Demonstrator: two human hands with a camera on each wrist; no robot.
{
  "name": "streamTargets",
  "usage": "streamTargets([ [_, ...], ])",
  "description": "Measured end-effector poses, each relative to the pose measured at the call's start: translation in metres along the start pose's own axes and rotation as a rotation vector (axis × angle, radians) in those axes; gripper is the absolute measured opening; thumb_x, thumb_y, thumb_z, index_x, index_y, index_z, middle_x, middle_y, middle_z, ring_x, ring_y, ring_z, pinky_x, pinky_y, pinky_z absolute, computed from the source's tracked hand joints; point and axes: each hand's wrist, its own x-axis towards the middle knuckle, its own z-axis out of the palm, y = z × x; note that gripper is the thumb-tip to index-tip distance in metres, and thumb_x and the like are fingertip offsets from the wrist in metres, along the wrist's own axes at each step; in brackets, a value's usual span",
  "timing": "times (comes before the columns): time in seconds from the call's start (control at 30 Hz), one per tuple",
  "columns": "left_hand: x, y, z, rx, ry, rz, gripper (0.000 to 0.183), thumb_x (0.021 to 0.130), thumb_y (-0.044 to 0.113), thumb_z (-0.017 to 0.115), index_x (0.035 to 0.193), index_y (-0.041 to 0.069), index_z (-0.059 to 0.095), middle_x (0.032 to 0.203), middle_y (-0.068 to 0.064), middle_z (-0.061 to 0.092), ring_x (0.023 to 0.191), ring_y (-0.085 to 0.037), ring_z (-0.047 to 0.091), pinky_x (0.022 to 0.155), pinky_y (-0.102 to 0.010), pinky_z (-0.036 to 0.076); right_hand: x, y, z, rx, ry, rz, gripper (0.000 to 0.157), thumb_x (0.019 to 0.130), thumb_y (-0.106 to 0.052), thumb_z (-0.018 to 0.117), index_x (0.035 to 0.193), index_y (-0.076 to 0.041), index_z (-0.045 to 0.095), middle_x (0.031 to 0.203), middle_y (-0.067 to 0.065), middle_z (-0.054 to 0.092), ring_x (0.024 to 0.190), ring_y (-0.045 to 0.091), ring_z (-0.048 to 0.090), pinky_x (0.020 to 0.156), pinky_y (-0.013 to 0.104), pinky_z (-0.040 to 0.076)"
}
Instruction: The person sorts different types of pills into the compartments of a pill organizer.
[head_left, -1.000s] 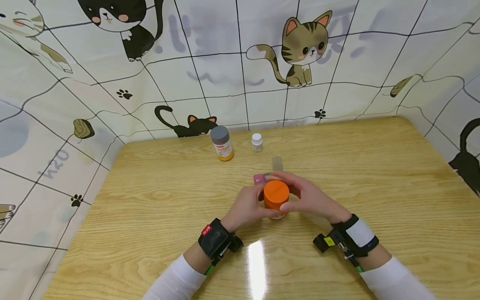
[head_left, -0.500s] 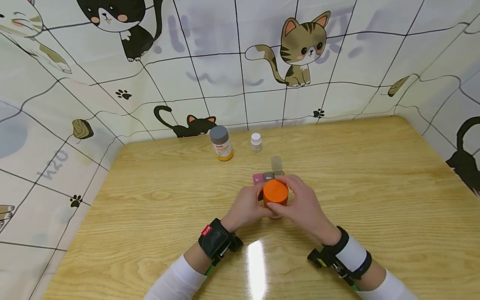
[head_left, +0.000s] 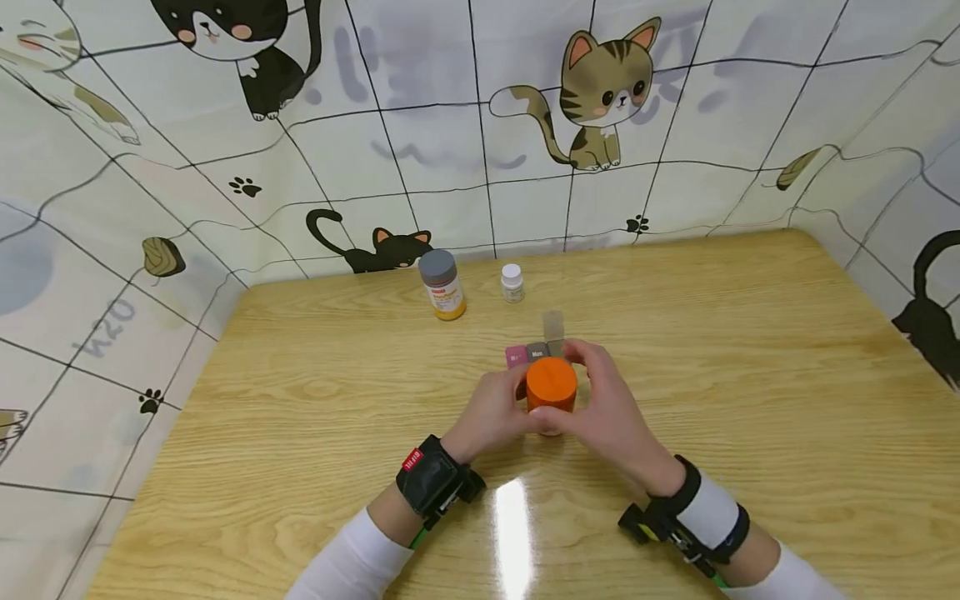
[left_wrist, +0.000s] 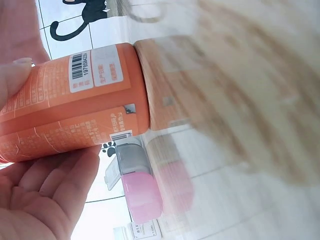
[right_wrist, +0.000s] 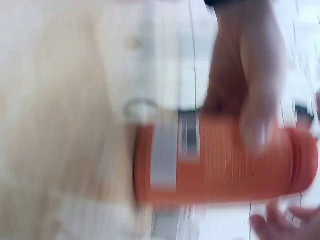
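An orange bottle [head_left: 551, 380] with an orange cap stands upright on the wooden table, between my two hands. My left hand [head_left: 491, 414] grips its body from the left, the thumb in front and the fingers behind. In the left wrist view the labelled side of the bottle [left_wrist: 75, 102] shows, its base at the tabletop. My right hand [head_left: 611, 408] curves loosely about the cap, thumb near its front edge and forefinger spread a little away behind. The right wrist view is blurred; fingertips [right_wrist: 275, 222] show beside the cap with a gap.
Right behind the bottle lies a pill organizer [head_left: 517, 357] with pink and grey compartments, one translucent lid [head_left: 553, 325] raised. Farther back stand a grey-capped bottle [head_left: 442, 285] and a small white bottle [head_left: 512, 283]. A cat-print curtain [head_left: 450, 167] hangs behind the table.
My right hand swung round to the front of the cap with its forearm dropping lower; since then its fingers have spread from the cap. The left hand and the bottle have stayed put.
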Motion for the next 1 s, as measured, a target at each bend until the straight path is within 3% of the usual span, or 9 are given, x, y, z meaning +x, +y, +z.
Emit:
streamTargets([
  [0.13, 0.000, 0.001, 0.000, 0.029, 0.008, -0.008, 0.048, 0.071, 0.019, 0.079, 0.114, 0.010, 0.059, 0.104, -0.002, 0.065, 0.093, -0.007, 0.055, 0.083, -0.024, 0.045, -0.004, -0.009, 0.014, -0.072, 0.145, 0.004, 0.063, 0.070, -0.019, 0.080, 0.118, 0.003, 0.045, 0.111, 0.016, 0.051, 0.102, 0.028, 0.046, 0.087, 0.052, 0.038],
  [0.23, 0.000, 0.002, 0.000, 0.030, 0.001, 0.003, 0.050, 0.069, 0.022, 0.081, 0.113, 0.011, 0.059, 0.103, 0.000, 0.065, 0.091, -0.005, 0.055, 0.082, -0.023, 0.045, -0.002, -0.003, 0.010, -0.042, 0.128, -0.025, 0.054, 0.071, -0.012, 0.078, 0.115, 0.001, 0.050, 0.111, 0.015, 0.056, 0.102, 0.026, 0.049, 0.087, 0.052, 0.039],
  [0.3, 0.001, 0.002, 0.000, 0.015, 0.000, 0.012, 0.050, 0.069, 0.024, 0.082, 0.112, 0.011, 0.060, 0.102, 0.001, 0.065, 0.091, -0.004, 0.054, 0.082, -0.022, 0.044, 0.002, 0.004, 0.003, 0.012, 0.036, -0.048, 0.053, 0.073, -0.010, 0.076, 0.119, 0.000, 0.051, 0.115, 0.015, 0.056, 0.104, 0.025, 0.050, 0.089, 0.053, 0.039],
  [0.43, 0.000, 0.001, 0.000, -0.016, 0.000, 0.013, 0.048, 0.069, 0.025, 0.081, 0.110, 0.013, 0.060, 0.101, 0.004, 0.064, 0.092, -0.003, 0.054, 0.083, -0.023, 0.044, 0.014, 0.021, -0.014, 0.202, -0.243, -0.099, 0.057, 0.080, -0.006, 0.070, 0.131, 0.000, 0.044, 0.129, 0.017, 0.049, 0.112, 0.025, 0.046, 0.095, 0.054, 0.035],
  [0.53, 0.000, 0.001, 0.000, -0.024, -0.010, 0.005, 0.048, 0.071, 0.026, 0.080, 0.112, 0.013, 0.059, 0.104, 0.003, 0.064, 0.096, -0.003, 0.053, 0.085, -0.023, 0.044, 0.018, 0.025, -0.021, 0.255, -0.377, -0.096, 0.071, 0.080, -0.010, 0.070, 0.139, -0.002, 0.032, 0.139, 0.017, 0.038, 0.122, 0.024, 0.038, 0.099, 0.056, 0.029],
  [0.6, 0.000, 0.001, 0.000, -0.016, -0.016, 0.002, 0.048, 0.071, 0.025, 0.080, 0.113, 0.012, 0.059, 0.105, 0.003, 0.064, 0.097, -0.004, 0.053, 0.086, -0.024, 0.044, 0.015, 0.021, -0.020, 0.209, -0.338, -0.079, 0.082, 0.078, -0.017, 0.074, 0.143, -0.004, 0.025, 0.143, 0.017, 0.032, 0.126, 0.025, 0.032, 0.100, 0.058, 0.026],
  [0.73, 0.002, 0.003, -0.001, 0.014, -0.009, 0.000, 0.044, 0.074, 0.020, 0.077, 0.114, 0.010, 0.059, 0.106, 0.000, 0.064, 0.095, -0.006, 0.054, 0.084, -0.024, 0.044, 0.001, 0.002, -0.004, 0.080, -0.065, 0.012, 0.091, 0.072, -0.025, 0.080, 0.140, -0.002, 0.025, 0.138, 0.019, 0.034, 0.125, 0.029, 0.031, 0.099, 0.060, 0.025],
  [0.87, 0.002, 0.002, -0.001, 0.025, 0.004, -0.003, 0.047, 0.073, 0.017, 0.078, 0.115, 0.009, 0.058, 0.106, -0.002, 0.065, 0.094, -0.007, 0.055, 0.084, -0.023, 0.045, -0.006, -0.009, 0.013, 0.025, 0.139, 0.064, 0.069, 0.072, -0.019, 0.079, 0.124, 0.003, 0.040, 0.120, 0.018, 0.048, 0.113, 0.030, 0.042, 0.094, 0.057, 0.031],
  [1.0, 0.003, 0.001, 0.000, 0.003, 0.002, -0.002, 0.051, 0.069, 0.020, 0.081, 0.114, 0.010, 0.059, 0.105, -0.001, 0.065, 0.094, -0.006, 0.055, 0.084, -0.024, 0.044, -0.004, -0.002, 0.013, 0.062, 0.156, 0.029, 0.052, 0.073, -0.008, 0.076, 0.116, 0.000, 0.048, 0.113, 0.015, 0.055, 0.107, 0.026, 0.047, 0.092, 0.055, 0.034],
])
